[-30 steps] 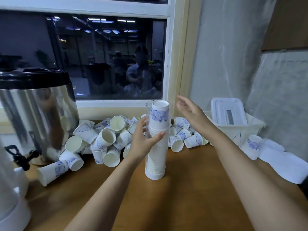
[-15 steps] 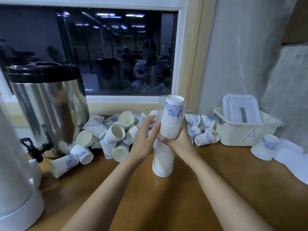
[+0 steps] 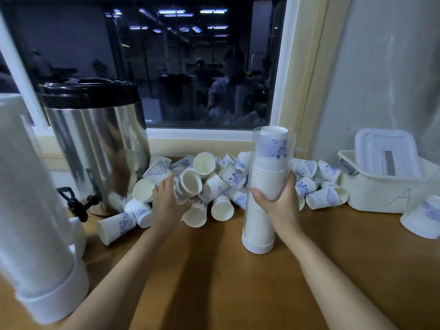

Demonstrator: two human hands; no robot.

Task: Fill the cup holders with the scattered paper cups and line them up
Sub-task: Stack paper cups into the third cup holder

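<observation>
**Left hand shifted from holder to cup heap**

Since the earlier frame the left hand (image 3: 170, 202) has been taken off the tube and carried leftward into the heap of white, blue-printed paper cups (image 3: 223, 179) under the window. The tall clear plastic cup holder (image 3: 259, 225) has been left to the right hand (image 3: 279, 206) alone. The cup holder is stood upright on the brown wooden counter (image 3: 214, 270) and gripped at mid-height, with fingers and thumb wrapped round it. It is packed nearly to its rim with nested cups.

One white paper cup (image 3: 189, 185) at the near edge of the heap is clasped by the curled left fingers. That paper cup is laid on its side, with its long axis pointing roughly toward the camera and its mouth forward. The cup holder's axis is vertical, and its open top is found up and to the right of the left hand. A lift, a turn to mouth-down and a rightward carry are judged to be needed, with little room left inside.
</observation>
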